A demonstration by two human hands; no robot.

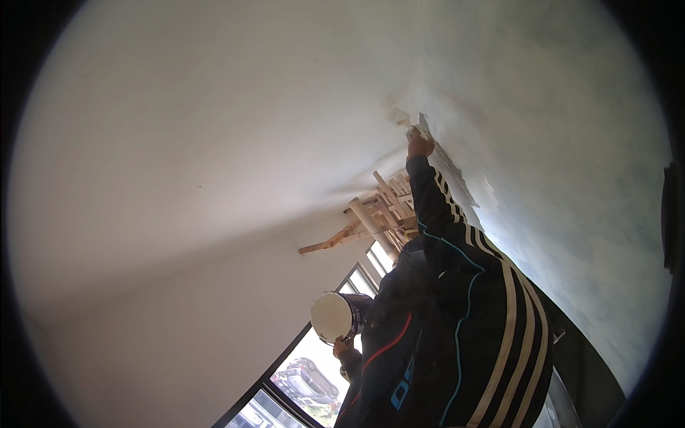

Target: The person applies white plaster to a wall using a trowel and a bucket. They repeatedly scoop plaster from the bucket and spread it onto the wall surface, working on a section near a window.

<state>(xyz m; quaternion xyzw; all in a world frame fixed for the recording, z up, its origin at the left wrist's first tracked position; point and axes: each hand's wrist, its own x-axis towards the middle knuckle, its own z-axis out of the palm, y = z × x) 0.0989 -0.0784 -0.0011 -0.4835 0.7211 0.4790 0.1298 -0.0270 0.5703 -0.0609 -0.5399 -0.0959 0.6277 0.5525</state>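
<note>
Tool [423, 124], small and indistinct, stands where ceiling [214, 128] meets wall [556, 135]; right hand [420, 146] has fingers clamped on it, arm extended upward. Left hand [342, 347], lower, has fingers clamped on bucket [359, 308] containing pale paste [331, 317].

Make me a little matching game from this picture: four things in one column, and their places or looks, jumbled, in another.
Things
1. Right hand
2. Round container
3. Jacket
4. Vehicle

Places or looks
A. Black with pale stripes
B. Outside the window
C. Raised high beside the bluish-white wall
D. Held in the left hand

Pairs: 1-C, 2-D, 3-A, 4-B
</note>
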